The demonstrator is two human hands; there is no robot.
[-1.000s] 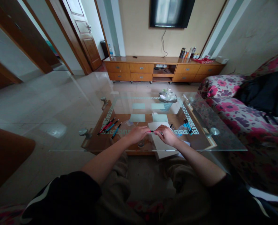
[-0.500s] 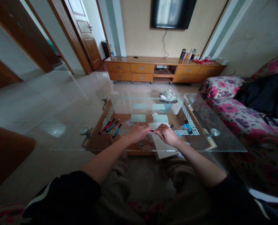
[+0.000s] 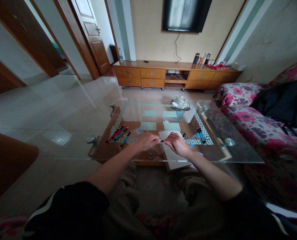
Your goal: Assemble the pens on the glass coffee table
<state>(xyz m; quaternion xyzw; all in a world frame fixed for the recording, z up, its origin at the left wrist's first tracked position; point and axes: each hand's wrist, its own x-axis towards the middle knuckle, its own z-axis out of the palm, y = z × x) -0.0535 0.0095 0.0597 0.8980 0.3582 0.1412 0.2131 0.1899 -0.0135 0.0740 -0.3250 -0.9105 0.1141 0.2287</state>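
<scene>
- Left hand (image 3: 149,141), right hand (image 3: 177,144): pinched around one dark piece (image 3: 162,141); handling apparently unfinished.
- Left of hands, red and blue pens (image 3: 119,134); right, light-blue pens (image 3: 201,136): completion unclear.

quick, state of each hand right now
Left hand: closed, holding a slim dark object.
Right hand: closed, holding the same slim dark object.

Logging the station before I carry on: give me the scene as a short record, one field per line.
Left hand: fingers closed at one end of a small dark item
Right hand: fingers closed at its other end
Held item: mostly hidden; type unclear
Surface: glass table
Left side: red and blue pens, loosely grouped
Right side: blue-and-black pens, bunched
Below right hand: white flat object
Far side: filled basket
</scene>
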